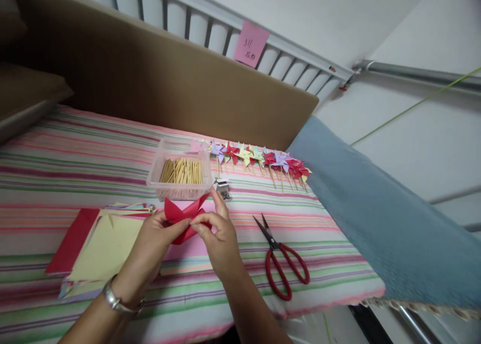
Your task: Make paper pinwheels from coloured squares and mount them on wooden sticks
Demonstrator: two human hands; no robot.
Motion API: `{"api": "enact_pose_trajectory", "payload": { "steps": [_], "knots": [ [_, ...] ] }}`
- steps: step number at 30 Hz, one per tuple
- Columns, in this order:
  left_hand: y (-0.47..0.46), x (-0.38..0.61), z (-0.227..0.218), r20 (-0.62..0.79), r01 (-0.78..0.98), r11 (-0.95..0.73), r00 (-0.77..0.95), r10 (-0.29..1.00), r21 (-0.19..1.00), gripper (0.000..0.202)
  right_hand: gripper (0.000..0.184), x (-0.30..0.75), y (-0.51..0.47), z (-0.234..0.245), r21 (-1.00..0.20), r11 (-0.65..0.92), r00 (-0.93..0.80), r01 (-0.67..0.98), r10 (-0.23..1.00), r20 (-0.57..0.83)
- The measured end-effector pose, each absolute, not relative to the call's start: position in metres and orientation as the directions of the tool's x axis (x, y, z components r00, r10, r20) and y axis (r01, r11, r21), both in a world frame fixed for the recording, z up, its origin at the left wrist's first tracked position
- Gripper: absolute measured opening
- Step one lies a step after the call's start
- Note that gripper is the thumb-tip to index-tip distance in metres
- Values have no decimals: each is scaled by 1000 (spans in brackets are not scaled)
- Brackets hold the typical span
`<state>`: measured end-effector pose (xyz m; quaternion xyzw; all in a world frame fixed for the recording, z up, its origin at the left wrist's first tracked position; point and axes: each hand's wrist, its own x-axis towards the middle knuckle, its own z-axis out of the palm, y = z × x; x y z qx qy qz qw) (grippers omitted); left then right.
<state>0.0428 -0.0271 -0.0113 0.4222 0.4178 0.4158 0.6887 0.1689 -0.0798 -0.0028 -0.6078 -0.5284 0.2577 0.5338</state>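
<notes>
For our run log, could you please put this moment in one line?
left hand: holds red paper | right hand: pinches it | nearby: stick box, scissors, pinwheels

Striped cloth (75,148) spreads across the middle, with a board (150,73) at twelve o'clock and a white rail (210,28) behind it. Blue cloth (376,219) lies at three o'clock, a white wall (413,143) beyond.

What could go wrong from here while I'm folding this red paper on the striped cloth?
The scissors lie beside the right hand with their blades slightly apart; a careless sideways reach might meet them. The red paper, pinched by the left hand and the right, sits just in front of the clear box of wooden sticks; a forward push could nudge it.
</notes>
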Motion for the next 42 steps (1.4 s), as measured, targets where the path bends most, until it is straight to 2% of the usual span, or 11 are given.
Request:
{"api": "enact_pose_trajectory", "payload": {
  "steps": [9, 18, 30, 37, 42],
  "knots": [
    [-27, 40, -11, -251, -269, 353, 350, 903, 896, 12, 8, 169, -77, -4, -952, 73, 337, 298, 925, 176],
    [-28, 41, -10, -242, -273, 349, 360, 901, 896, 11, 7, 171, -79, -6, -932, 109, 325, 347, 918, 228],
    [-29, 41, -5, -214, -227, 293, 318, 924, 929, 15, 7, 170, -80, -6, -944, 89, 339, 319, 919, 202],
    [-30, 39, -6, -191, -207, 268, 327, 925, 941, 11, 4, 169, -78, -4, -974, 48, 378, 221, 916, 132],
    [-29, 39, -9, -182, -156, 243, 328, 927, 957, 11, 2, 169, -77, -3, -984, 91, 370, 151, 918, 142]
  ]
}}
